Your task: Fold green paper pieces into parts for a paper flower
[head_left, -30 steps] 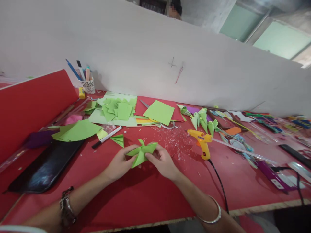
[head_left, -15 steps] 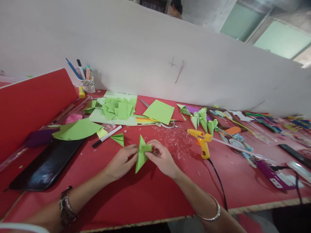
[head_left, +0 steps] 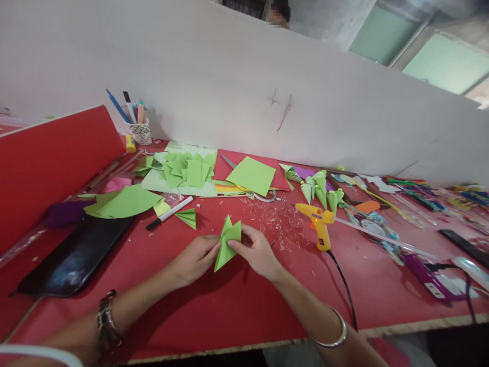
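A piece of folded green paper (head_left: 229,243) is held up between both hands just above the red table. My left hand (head_left: 198,257) pinches its left side near the middle, thumb and fingers closed. Its right side is gripped by my right hand (head_left: 255,252), with the thumb in front and the fingers partly hidden behind. Pointed flaps stick out at the top and bottom of the paper. A small pleated green paper triangle (head_left: 187,218) lies on the table beyond my left hand, beside a white marker with a black cap (head_left: 170,213).
A yellow hot glue gun (head_left: 319,224) stands to the right, its cable running to the front edge. Green paper pieces (head_left: 194,173) and a green square (head_left: 251,176) lie at the back. A black phone (head_left: 76,257) is at left, green paper cones (head_left: 321,188) at back right.
The folded paper has been turned and spread, so its right flap looks broader and more of its face shows. Both hands keep hold of it, and the view has shifted slightly.
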The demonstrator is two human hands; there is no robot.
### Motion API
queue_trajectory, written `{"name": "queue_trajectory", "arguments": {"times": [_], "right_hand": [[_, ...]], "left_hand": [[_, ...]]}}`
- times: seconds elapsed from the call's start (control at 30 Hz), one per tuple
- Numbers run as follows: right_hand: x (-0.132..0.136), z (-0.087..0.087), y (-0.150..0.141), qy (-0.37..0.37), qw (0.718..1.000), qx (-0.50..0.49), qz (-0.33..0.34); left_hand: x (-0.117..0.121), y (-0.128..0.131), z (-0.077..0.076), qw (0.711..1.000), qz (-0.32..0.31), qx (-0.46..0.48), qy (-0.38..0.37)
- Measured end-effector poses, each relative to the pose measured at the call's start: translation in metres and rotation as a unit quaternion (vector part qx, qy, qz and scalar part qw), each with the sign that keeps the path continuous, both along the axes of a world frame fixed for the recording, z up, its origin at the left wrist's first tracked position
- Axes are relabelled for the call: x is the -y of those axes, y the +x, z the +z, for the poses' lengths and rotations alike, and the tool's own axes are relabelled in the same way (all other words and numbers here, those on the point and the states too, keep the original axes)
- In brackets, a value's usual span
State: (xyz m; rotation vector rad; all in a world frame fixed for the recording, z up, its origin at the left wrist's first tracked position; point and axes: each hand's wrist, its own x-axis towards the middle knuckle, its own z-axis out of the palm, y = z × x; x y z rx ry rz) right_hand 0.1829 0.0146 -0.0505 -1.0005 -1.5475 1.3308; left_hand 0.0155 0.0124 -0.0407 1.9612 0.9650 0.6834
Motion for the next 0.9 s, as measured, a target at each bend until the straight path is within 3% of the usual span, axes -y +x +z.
{"name": "queue_trajectory", "arguments": {"times": [0.43, 0.7, 0.9], "right_hand": [[0.002, 0.004, 0.000, -0.002, 1.000, 0.025, -0.012], [0.003, 0.005, 0.000, 0.024, 0.996, 0.077, -0.046], [0.003, 0.005, 0.000, 0.056, 0.990, 0.112, -0.064]], "left_hand": [[0.005, 0.001, -0.006, 0.993, 0.107, 0.030, -0.031], [0.005, 0.004, -0.003, 0.998, 0.010, 0.008, -0.058], [0.011, 0.010, -0.002, 0.990, 0.003, 0.042, -0.135]]}}
